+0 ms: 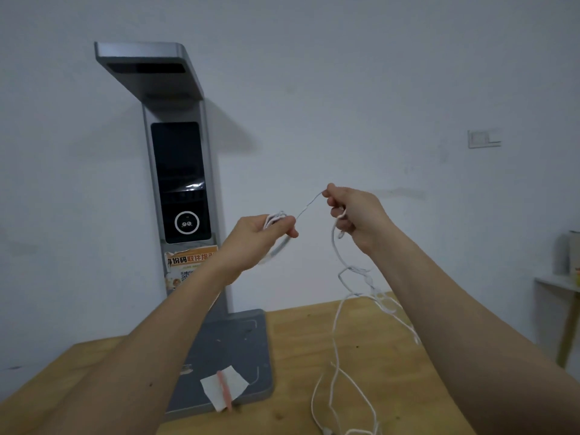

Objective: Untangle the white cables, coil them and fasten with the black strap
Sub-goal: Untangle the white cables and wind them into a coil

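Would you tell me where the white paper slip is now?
In the head view, the white paper slip lies low centre on the grey scanner base, left of the dangling white cables.

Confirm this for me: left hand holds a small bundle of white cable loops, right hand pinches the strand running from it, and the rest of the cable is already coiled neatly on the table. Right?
Not quite. The head view shows the left hand holding the looped bundle and the right hand pinching the strand, but the rest of the white cable hangs loose and tangled down to the wooden table, not coiled.

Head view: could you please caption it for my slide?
Left hand holds a small coil while right hand draws white cable taut above the wooden table.
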